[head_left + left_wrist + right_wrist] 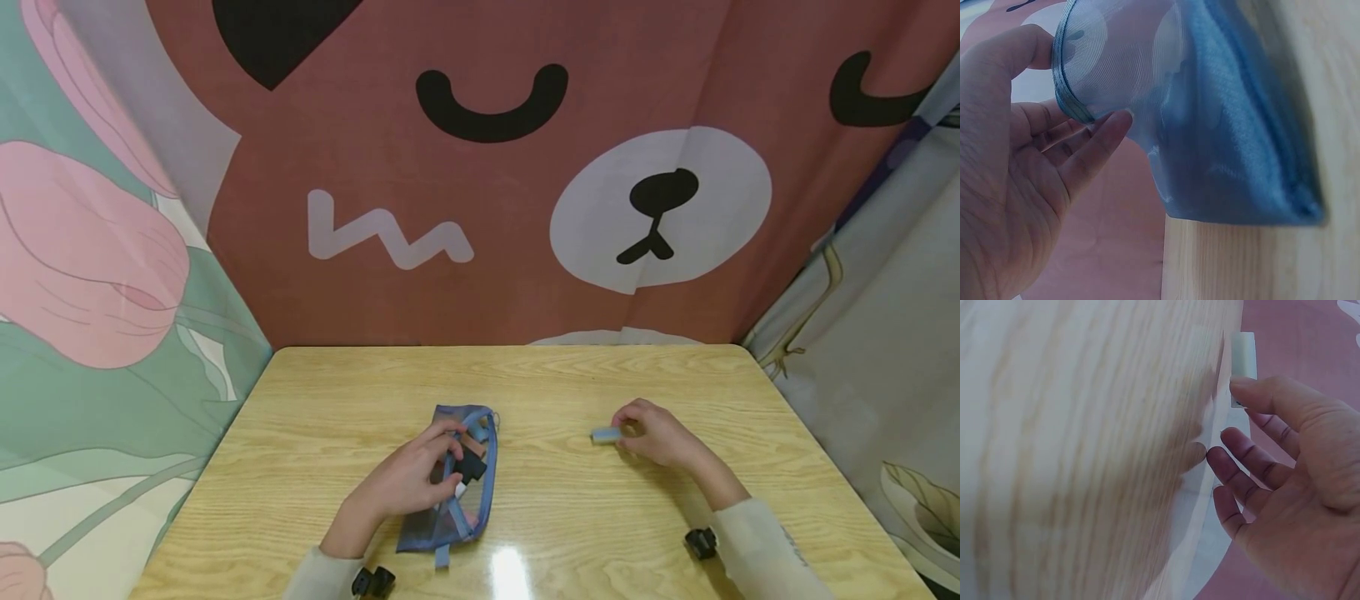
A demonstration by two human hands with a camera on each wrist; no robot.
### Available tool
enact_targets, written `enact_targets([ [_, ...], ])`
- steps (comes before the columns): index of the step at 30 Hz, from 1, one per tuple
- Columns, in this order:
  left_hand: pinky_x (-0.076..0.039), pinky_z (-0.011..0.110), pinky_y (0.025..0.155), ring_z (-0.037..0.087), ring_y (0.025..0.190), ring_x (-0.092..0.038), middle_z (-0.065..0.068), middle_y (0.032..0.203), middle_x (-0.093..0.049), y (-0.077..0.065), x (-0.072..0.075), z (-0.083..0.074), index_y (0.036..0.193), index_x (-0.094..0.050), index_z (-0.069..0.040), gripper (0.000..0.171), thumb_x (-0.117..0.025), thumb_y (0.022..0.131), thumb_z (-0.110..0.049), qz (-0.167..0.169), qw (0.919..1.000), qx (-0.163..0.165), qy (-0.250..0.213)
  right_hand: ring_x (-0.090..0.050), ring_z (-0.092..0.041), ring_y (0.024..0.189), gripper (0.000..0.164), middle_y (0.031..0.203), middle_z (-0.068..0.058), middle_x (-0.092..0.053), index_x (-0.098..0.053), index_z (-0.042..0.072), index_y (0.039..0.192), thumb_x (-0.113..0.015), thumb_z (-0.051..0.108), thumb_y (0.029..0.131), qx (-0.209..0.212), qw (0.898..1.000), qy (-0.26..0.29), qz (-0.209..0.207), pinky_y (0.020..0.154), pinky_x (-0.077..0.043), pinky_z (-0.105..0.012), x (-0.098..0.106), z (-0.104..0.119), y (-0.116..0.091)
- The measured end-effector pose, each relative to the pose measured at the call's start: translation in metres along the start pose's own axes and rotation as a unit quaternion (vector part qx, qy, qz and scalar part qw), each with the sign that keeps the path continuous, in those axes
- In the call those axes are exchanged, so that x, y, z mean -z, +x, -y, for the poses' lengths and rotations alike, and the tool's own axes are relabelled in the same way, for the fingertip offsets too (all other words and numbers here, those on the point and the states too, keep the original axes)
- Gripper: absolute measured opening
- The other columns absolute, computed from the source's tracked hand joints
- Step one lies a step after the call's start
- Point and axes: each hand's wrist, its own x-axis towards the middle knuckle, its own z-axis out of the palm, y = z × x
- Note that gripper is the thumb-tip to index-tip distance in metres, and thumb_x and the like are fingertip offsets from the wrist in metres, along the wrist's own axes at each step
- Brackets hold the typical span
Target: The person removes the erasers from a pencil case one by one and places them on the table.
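Observation:
A blue see-through mesh pouch (489,487) lies on the table with its zipped side gaping. My left hand (408,477) grips the pouch's near-left edge, the thumb and fingers pinching the trimmed opening (1062,69) in the left wrist view. Inside are a black object (470,466), a brownish piece (473,445) and a small white thing (460,490). To the right, my right hand (660,435) pinches a small pale blue-grey rectangular bar (605,435) by one end, between thumb and index finger. The other fingers are loosely bent below the bar (1244,356) in the right wrist view.
Both hands are over a light wood-grain table (555,508). A curtain with a bear face (510,183) hangs along its far edge, and a floral curtain (90,267) borders the left. A small black device (701,543) sits at the right cuff, another (373,582) at the left.

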Motion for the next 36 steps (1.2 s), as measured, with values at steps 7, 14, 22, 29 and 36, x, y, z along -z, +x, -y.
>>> enact_targets([
  [7,-0.051,0.022,0.071,0.004,0.082,-0.053,0.004,0.149,-0.046,0.0,0.0,0.0,0.106,-0.062,-0.016,0.014,-0.066,0.095,-0.024,0.0,1.0,0.006,0.001,-0.059,-0.024,0.097,0.016,0.102,-0.004,-0.062,-0.067,0.013,0.094,-0.08,0.01,0.084,0.004,1.0,-0.001,0.005,0.086,-0.051,-0.045,-0.001,-0.001,0.001],
  [14,-0.05,0.022,0.071,0.006,0.081,-0.054,0.004,0.15,-0.045,0.0,0.0,0.002,0.107,-0.061,-0.016,0.014,-0.064,0.096,-0.024,0.006,0.9999,0.01,-0.003,-0.059,-0.024,0.098,0.017,0.102,-0.002,-0.062,-0.067,0.013,0.094,-0.079,0.008,0.084,0.008,1.0,-0.013,0.006,0.088,-0.05,-0.046,-0.003,-0.005,0.002],
  [22,-0.051,0.023,0.072,0.003,0.082,-0.053,0.003,0.15,-0.045,0.0,-0.001,0.003,0.107,-0.062,-0.017,0.013,-0.064,0.096,-0.023,0.008,0.9999,0.012,-0.004,-0.059,-0.026,0.1,0.017,0.102,-0.003,-0.062,-0.067,0.012,0.096,-0.079,0.008,0.084,0.006,1.0,-0.014,0.014,0.091,-0.049,-0.049,-0.002,-0.004,0.003],
  [29,-0.05,0.022,0.07,0.003,0.081,-0.053,0.004,0.149,-0.045,0.001,-0.002,0.004,0.106,-0.061,-0.017,0.012,-0.064,0.096,-0.023,0.009,0.9999,0.011,-0.008,-0.059,-0.029,0.103,0.02,0.103,-0.002,-0.061,-0.067,0.012,0.1,-0.08,0.013,0.085,-0.001,1.0,-0.013,0.013,0.094,-0.048,-0.053,-0.003,0.003,0.004],
  [36,-0.052,0.023,0.073,0.004,0.085,-0.054,0.004,0.149,-0.045,0.001,-0.001,0.004,0.107,-0.061,-0.016,0.012,-0.064,0.097,-0.022,0.008,0.9999,0.009,-0.009,-0.059,-0.035,0.109,0.021,0.111,-0.005,-0.062,-0.068,0.01,0.108,-0.076,0.015,0.09,0.005,1.0,-0.024,0.006,0.092,-0.05,-0.056,-0.004,0.015,0.007],
])
